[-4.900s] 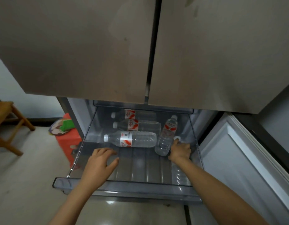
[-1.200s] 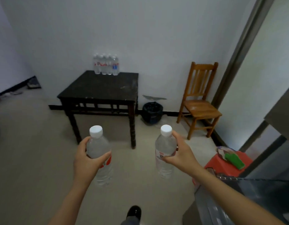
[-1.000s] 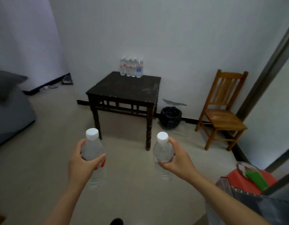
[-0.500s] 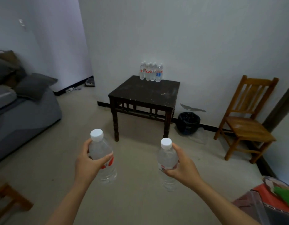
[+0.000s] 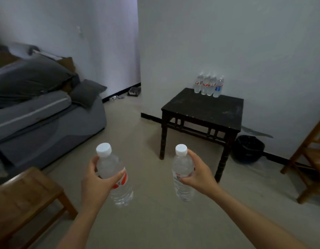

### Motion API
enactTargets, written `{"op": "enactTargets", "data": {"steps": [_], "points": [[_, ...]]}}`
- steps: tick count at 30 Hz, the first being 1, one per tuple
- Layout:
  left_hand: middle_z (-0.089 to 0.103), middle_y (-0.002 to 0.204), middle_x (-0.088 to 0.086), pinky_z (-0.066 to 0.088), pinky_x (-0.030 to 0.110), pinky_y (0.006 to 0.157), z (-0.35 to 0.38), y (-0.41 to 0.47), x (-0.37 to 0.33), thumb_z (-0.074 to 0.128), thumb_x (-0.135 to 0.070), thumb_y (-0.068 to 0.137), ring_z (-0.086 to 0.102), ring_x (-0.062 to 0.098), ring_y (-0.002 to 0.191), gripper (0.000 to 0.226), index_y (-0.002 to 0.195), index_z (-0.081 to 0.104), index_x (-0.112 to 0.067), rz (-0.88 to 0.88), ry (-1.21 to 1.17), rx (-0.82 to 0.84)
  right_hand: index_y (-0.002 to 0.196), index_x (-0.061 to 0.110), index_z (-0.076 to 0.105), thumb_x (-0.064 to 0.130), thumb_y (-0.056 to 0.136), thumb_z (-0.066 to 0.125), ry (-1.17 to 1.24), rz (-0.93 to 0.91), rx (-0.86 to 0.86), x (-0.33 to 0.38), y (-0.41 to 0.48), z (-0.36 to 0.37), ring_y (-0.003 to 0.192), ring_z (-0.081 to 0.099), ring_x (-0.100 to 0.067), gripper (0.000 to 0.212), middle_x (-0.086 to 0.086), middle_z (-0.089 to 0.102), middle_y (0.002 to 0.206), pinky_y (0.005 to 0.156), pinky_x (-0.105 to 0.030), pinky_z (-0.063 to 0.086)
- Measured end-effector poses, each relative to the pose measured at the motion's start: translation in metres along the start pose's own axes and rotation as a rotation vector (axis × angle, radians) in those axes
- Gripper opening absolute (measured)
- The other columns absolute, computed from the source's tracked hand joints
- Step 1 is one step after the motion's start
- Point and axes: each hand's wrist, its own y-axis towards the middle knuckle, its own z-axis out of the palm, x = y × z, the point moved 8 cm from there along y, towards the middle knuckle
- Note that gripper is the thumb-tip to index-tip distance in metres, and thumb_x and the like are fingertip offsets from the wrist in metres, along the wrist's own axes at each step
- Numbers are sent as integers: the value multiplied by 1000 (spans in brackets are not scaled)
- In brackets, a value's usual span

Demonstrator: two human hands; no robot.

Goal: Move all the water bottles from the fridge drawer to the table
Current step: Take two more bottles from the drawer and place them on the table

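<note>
**Both hands loaded, table ahead to the right**

Hand pose: both forearms reach forward from the bottom edge at about the same height. The left hand point(image 5: 100, 184) wraps the upper body of the left bottle point(image 5: 122, 194), thumb across the near face over the label, fingers curled round the far side. The right hand point(image 5: 198, 175) grips the right bottle point(image 5: 182, 166) from its right side, thumb under the shoulder at label height, index finger up beside the neck just below the cap.

Materials and shapes: both bottles are clear ribbed plastic with white screw caps. The left one carries a red-and-white label; on the right one only a strip of label shows below the thumb. The floor is pale and matte.

Orientation: both held bottles have the long axis near vertical, caps up, bases hanging free over the floor. The left bottle leans slightly, its base toward the right.

Location: the two held bottles are in mid-air, well apart from the table point(image 5: 205, 108), a dark, scuffed, square wooden piece with turned legs against the white wall. A row of bottles point(image 5: 208, 85) stands upright at the table's far edge, touching one another; one has a blue label.

Surroundings: grey sofa point(image 5: 47, 119) with cushions on the left, wooden stool point(image 5: 24, 194) at lower left, black bin point(image 5: 249, 150) beside the table, wooden chair point(image 5: 315, 155) at the right edge.
</note>
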Motion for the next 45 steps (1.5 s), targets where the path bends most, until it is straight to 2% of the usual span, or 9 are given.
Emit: {"op": "enactTargets", "data": {"steps": [3, 8, 17, 22, 28, 32, 36, 41, 45], "points": [[53, 103, -10, 53, 40, 75, -39, 31, 14, 87, -24, 54, 54, 13, 91, 80, 122, 44, -29, -1, 27, -11, 130, 38, 35, 27, 66, 80, 34, -26, 35, 28, 25, 43, 107, 50, -7, 79, 7, 52, 120, 88, -19, 42], [54, 106, -5, 48, 35, 78, -86, 69, 41, 86, -24, 56, 54, 16, 91, 82, 126, 43, -24, -18, 61, -41, 122, 44, 34, 24, 64, 81, 100, -51, 45, 61, 56, 100, 110, 52, -7, 78, 17, 52, 118, 92, -25, 44], [55, 106, -3, 47, 36, 79, -90, 123, 85, 86, -21, 56, 56, 21, 92, 81, 126, 44, -22, -123, 63, -42, 124, 42, 36, 21, 62, 81, 67, -30, 128, 57, 120, 153, 111, 53, -9, 80, 14, 53, 122, 94, -35, 47], [52, 106, -12, 49, 34, 79, -72, 181, 88, 84, -25, 58, 54, 14, 95, 81, 127, 42, -25, -130, 63, -33, 121, 49, 28, 25, 64, 81, 18, -80, 145, 53, 188, 176, 106, 50, -7, 81, 14, 51, 117, 89, -21, 41], [48, 90, -28, 39, 14, 62, -76, 248, 89, 85, -20, 57, 49, -7, 79, 73, 113, 41, -36, -126, 37, -121, 129, 45, 34, 32, 63, 79, 48, -110, 180, 59, 271, 216, 113, 50, -8, 82, 16, 50, 125, 94, -32, 46], [50, 92, -22, 41, 17, 64, -90, 281, 109, 85, -15, 56, 51, 0, 82, 74, 115, 43, -30, -154, 49, -167, 124, 50, 34, 33, 61, 80, 75, -157, 202, 71, 314, 254, 110, 52, -4, 79, 23, 51, 119, 90, -26, 45], [56, 102, -6, 49, 39, 83, -107, 317, 143, 84, -11, 56, 55, 18, 94, 73, 118, 48, -24, -230, 35, -166, 114, 59, 32, 31, 61, 81, 105, -156, 244, 81, 349, 297, 103, 53, 0, 78, 31, 50, 110, 82, -13, 42], [50, 88, -21, 44, 26, 67, -141, 389, 181, 85, -14, 56, 54, 9, 82, 72, 113, 45, -31, -225, 38, -181, 128, 44, 36, 32, 61, 81, 92, -106, 264, 93, 401, 355, 107, 55, -7, 82, 14, 54, 120, 86, -24, 48], [49, 95, -17, 45, 34, 78, -165, 457, 199, 85, -20, 54, 51, 11, 88, 78, 120, 44, -28, -216, 75, -131, 115, 62, 32, 34, 60, 82, 69, -83, 177, 116, 438, 376, 104, 55, -5, 79, 19, 54, 115, 84, -24, 47]]}}
